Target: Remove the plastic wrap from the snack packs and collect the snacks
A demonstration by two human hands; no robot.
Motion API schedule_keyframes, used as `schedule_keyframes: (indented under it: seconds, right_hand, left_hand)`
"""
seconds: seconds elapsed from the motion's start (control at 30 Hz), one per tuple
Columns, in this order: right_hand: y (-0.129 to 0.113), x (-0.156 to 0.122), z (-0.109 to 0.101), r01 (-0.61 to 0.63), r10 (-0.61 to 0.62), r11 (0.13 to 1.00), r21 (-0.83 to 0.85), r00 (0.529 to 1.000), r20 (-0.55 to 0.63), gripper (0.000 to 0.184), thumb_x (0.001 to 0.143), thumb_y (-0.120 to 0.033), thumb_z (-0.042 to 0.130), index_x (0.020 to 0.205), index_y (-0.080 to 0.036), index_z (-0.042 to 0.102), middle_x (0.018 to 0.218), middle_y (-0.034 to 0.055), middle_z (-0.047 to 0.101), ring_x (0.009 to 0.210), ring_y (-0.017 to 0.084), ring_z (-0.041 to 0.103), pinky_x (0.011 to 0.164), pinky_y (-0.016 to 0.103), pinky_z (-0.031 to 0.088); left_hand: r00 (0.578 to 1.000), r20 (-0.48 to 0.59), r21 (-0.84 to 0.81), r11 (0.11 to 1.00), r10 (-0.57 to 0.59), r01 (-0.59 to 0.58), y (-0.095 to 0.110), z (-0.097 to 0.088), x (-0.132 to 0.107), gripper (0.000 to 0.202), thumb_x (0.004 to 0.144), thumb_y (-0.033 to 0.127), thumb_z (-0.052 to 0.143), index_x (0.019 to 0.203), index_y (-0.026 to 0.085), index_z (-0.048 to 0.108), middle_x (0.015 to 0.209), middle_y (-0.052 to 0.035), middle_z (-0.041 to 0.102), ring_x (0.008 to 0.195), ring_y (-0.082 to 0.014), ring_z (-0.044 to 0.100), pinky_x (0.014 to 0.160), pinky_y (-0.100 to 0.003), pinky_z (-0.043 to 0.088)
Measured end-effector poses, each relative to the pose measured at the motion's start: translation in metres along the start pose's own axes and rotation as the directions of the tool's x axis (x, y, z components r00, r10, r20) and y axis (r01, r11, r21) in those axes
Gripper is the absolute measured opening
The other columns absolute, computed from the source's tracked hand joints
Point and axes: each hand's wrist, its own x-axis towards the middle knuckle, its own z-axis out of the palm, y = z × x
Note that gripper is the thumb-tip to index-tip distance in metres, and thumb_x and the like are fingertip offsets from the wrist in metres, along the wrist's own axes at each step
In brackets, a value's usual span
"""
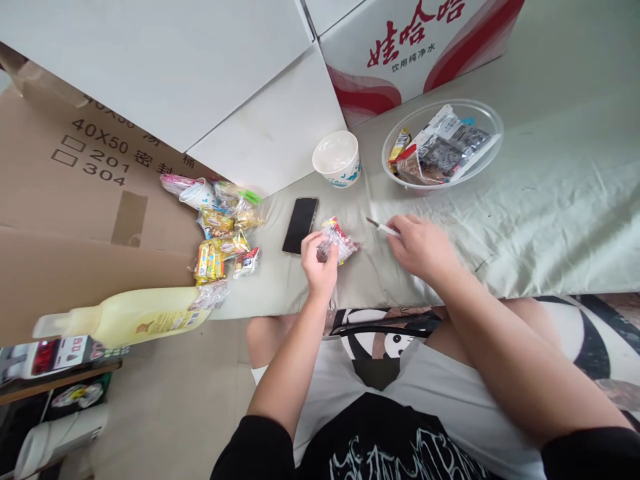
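Note:
My left hand [320, 265] is closed on a crinkled clear-and-red plastic snack packet [344, 241], thumb and fingers on its near left side. My right hand [423, 245] grips a slim white tool [387, 230] with a dark pointed tip aimed left at the packet; whether it is a small knife or a pen I cannot tell. The tip is apart from the packet. Just left of the packet lies a black phone [301, 225], close to my left fingers. What the packet contains is hard to make out.
A paper bowl [337, 160] and a clear plastic bowl [493, 143] of packets stand behind my hands. Several wrapped snacks [220, 237] lie at the left, near a tipped yellow bottle [150, 313]. White boxes [280, 120] and a brown carton [100, 220] border the cloth-covered table [550, 220].

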Motion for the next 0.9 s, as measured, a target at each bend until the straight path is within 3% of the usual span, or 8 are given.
schedule_keyframes:
  seconds: [0.1, 0.2, 0.37, 0.7, 0.9]
  right_hand:
    - [-0.014, 0.001, 0.001, 0.061, -0.089, 0.952, 0.301, 0.993, 0.078, 0.027, 0.097, -0.035, 0.044, 0.115, -0.023, 0.06, 0.085, 0.0053, 0.065, 0.075, 0.022, 0.059, 0.07, 0.032, 0.041]
    - [-0.021, 0.001, 0.002, 0.018, -0.079, 0.906, 0.424, 0.989, 0.127, 0.03, 0.099, -0.038, 0.037, 0.11, -0.023, 0.061, 0.074, 0.0016, 0.061, 0.069, 0.019, 0.057, 0.068, 0.03, 0.04]
    - [-0.026, 0.0, 0.005, -0.074, -0.073, 0.859, 0.507, 0.961, 0.265, 0.041, 0.098, -0.046, 0.034, 0.076, -0.021, 0.056, 0.062, 0.0001, 0.053, 0.065, 0.017, 0.051, 0.063, 0.029, 0.038]
    - [-0.031, -0.003, 0.019, -0.299, -0.016, 0.709, 0.638, 0.898, 0.439, 0.027, 0.094, -0.038, 0.044, 0.079, -0.02, 0.057, 0.063, -0.0014, 0.057, 0.051, 0.012, 0.053, 0.05, 0.024, 0.042]
    - [-0.034, 0.001, 0.018, -0.324, 0.03, 0.759, 0.564, 0.884, 0.467, 0.031, 0.096, -0.035, 0.043, 0.072, -0.021, 0.055, 0.05, -0.0036, 0.054, 0.04, 0.011, 0.051, 0.048, 0.025, 0.041]
  left_hand:
    - [0.998, 0.021, 0.034, 0.998, 0.054, -0.055, 0.0, 0.007, 0.004, 0.017, 0.086, 0.038, 0.069, 0.091, 0.023, 0.064, 0.115, -0.0097, 0.061, 0.115, -0.0246, 0.058, 0.107, -0.041, 0.044]
    - [0.996, 0.072, 0.051, 0.997, 0.055, -0.059, 0.0, 0.008, 0.005, 0.018, 0.088, 0.04, 0.065, 0.092, 0.023, 0.065, 0.117, -0.0105, 0.06, 0.116, -0.0257, 0.057, 0.109, -0.042, 0.042]
    - [0.988, 0.145, 0.033, 0.998, 0.057, -0.062, 0.001, 0.004, 0.006, 0.021, 0.087, 0.041, 0.065, 0.095, 0.022, 0.07, 0.119, -0.0104, 0.061, 0.119, -0.0274, 0.058, 0.113, -0.043, 0.04]
    - [0.994, 0.106, 0.042, 0.999, 0.017, -0.022, 0.003, 0.008, 0.004, 0.021, 0.08, 0.039, 0.074, 0.091, 0.023, 0.066, 0.113, -0.0101, 0.064, 0.114, -0.027, 0.06, 0.107, -0.043, 0.044]
    - [0.988, 0.141, 0.039, 0.997, 0.057, -0.064, 0.007, 0.007, 0.002, 0.016, 0.084, 0.038, 0.071, 0.086, 0.023, 0.067, 0.11, -0.0098, 0.066, 0.111, -0.0252, 0.062, 0.105, -0.041, 0.045]
